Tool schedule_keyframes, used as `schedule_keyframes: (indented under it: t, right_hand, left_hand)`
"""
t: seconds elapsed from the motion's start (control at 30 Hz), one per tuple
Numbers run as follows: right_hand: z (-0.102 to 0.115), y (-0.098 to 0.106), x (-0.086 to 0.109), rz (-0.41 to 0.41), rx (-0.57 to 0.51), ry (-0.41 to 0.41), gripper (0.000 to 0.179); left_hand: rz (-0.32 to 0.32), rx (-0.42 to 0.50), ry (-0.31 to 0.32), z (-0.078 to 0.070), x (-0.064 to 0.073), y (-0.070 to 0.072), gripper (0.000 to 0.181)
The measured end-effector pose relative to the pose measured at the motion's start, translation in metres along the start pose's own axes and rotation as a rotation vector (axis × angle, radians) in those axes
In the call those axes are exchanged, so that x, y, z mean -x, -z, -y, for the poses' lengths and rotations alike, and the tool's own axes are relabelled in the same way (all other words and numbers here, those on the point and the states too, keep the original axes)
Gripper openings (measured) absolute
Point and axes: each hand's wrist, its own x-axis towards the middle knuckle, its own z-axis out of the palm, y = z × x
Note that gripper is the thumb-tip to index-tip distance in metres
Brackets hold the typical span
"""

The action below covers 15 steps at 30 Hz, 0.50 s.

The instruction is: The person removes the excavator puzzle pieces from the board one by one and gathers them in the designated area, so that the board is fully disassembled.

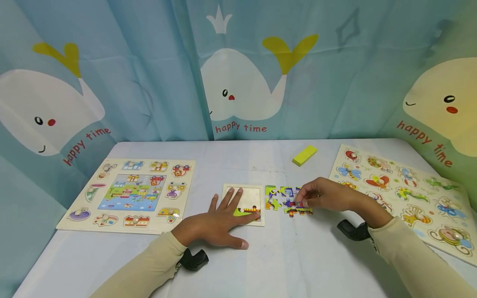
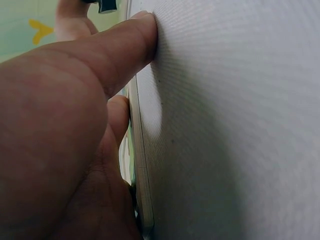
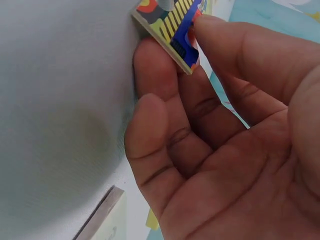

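Note:
My left hand point(image 1: 220, 227) lies with spread fingers across a small square puzzle tray point(image 1: 254, 191), its thumb on the table beside the tray's lower edge. A few fitted pieces with green and an orange vehicle part show along the tray's bottom. Right of the tray, several loose jigsaw pieces point(image 1: 273, 204) lie in a loose cluster. At that cluster's right side, my right hand point(image 1: 331, 195) pinches a jigsaw piece point(image 3: 181, 42) between thumb and fingers. Yellow-and-black stripes and a blue area mark this piece in the right wrist view; in the head view the fingers partly cover it.
At left lies a large wooden knob puzzle board point(image 1: 188, 186) with vehicles and toys. An insect knob puzzle board point(image 1: 396, 182) lies at right. Farther back is a yellow-green block point(image 1: 304, 155). A whale-print curtain point(image 1: 156, 82) hangs behind the table.

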Motion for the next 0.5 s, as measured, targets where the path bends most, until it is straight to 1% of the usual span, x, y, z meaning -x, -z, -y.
schedule_keyframes:
  t: [0.5]
  right_hand:
    - [-0.0022,0.0015,0.0012,-0.025,0.024,-0.022,0.014]
  left_hand:
    - [-0.007,-0.004,0.004,0.0008,-0.0005,-0.0019,0.073]
